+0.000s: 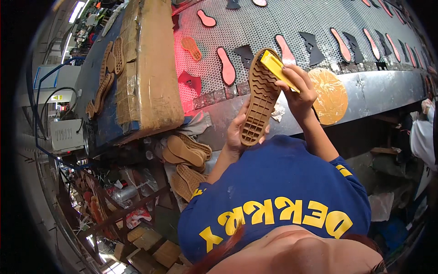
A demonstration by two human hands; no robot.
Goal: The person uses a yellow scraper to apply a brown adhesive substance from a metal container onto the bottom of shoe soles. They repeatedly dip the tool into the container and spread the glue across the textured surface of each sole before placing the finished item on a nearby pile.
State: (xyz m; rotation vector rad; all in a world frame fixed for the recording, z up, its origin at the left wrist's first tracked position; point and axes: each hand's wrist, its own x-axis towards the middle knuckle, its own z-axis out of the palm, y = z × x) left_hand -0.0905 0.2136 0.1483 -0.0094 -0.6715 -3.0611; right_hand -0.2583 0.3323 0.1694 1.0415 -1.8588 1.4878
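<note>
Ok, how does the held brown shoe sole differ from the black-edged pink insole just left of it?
The brown shoe sole is held in the left hand; the pink insole lies on the mesh surface. The sole's visible face is grooved; the insole's looks smooth. Both are foot-shaped.

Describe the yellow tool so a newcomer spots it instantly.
Find the big mesh worktop, then the brown sole in the left hand. The right hand grips the yellow tool at that sole's upper end: narrow, unlike the round amber disc nearby.
</note>
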